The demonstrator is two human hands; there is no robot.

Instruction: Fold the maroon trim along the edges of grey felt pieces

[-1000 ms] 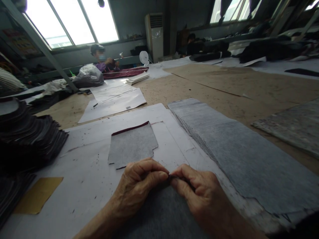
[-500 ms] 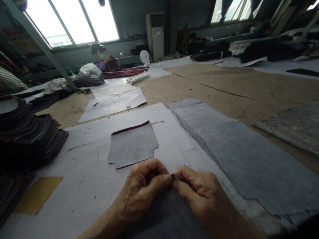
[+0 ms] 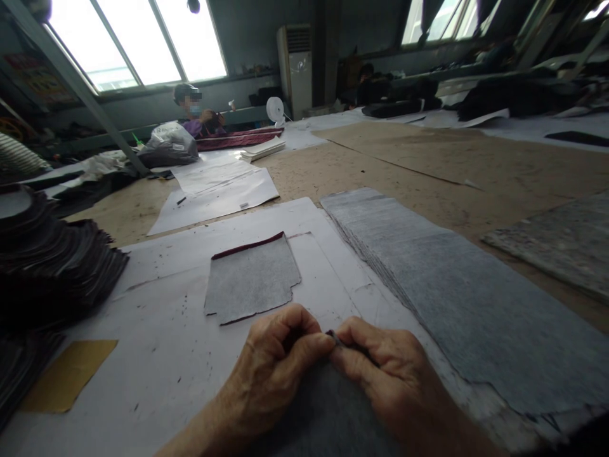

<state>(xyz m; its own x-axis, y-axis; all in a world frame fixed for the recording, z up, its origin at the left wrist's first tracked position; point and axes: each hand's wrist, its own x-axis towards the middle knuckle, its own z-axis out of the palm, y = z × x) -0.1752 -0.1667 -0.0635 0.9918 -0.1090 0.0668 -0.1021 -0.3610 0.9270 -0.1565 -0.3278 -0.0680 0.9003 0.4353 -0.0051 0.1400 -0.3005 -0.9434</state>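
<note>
Close in front of me, my left hand (image 3: 280, 362) and my right hand (image 3: 380, 365) pinch the upper edge of a grey fabric piece (image 3: 335, 412), thumbs nearly meeting. A bit of dark edge shows between the fingertips; the rest of the piece hangs down toward me, partly covered by both hands. Just beyond my left hand, a smaller grey fabric panel (image 3: 252, 279) lies flat, with a folded maroon strip along its far edge and notched lower corners. To the right of my hands, a stack of long grey fabric pieces (image 3: 457, 285) rests on the table.
White paper (image 3: 157, 355) covers the near tabletop. Tall stacks of dark cut pieces (image 3: 52, 273) stand at left beside a tan card (image 3: 71, 374). Brown paper (image 3: 309, 171) spreads beyond. A co-worker (image 3: 195, 117) sits across the table near a small white fan (image 3: 276, 111).
My left thumb has slid slightly right along the pinched edge, and slightly more of that edge shows. Across the table, the co-worker's hands and the dark red cloth have shifted.
</note>
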